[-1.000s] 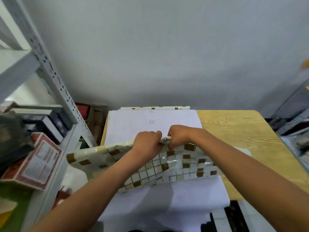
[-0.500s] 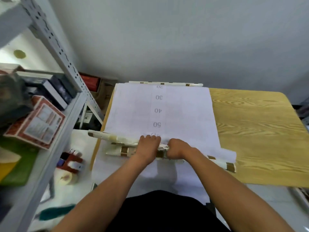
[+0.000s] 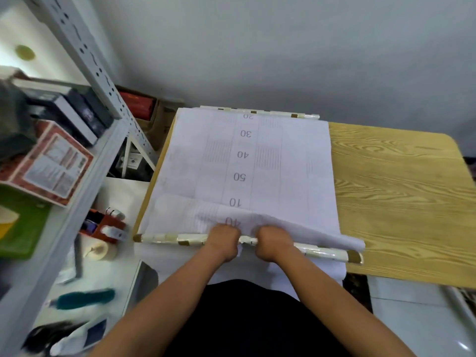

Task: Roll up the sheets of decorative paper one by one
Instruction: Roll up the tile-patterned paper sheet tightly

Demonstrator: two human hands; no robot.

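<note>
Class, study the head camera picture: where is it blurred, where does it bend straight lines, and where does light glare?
Head view: motion blur smears the teal brush at lower left; wide-angle distortion tilts the shelf upright; glare glints on the glossy paper roll beside the right hand; the sheet's numbers stay legible.

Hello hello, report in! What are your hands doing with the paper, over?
Both hands, left and right, gripping the paper roll mid-length, side by side. Roll lies across the near edge of the flat sheets. Nothing blocking.
</note>
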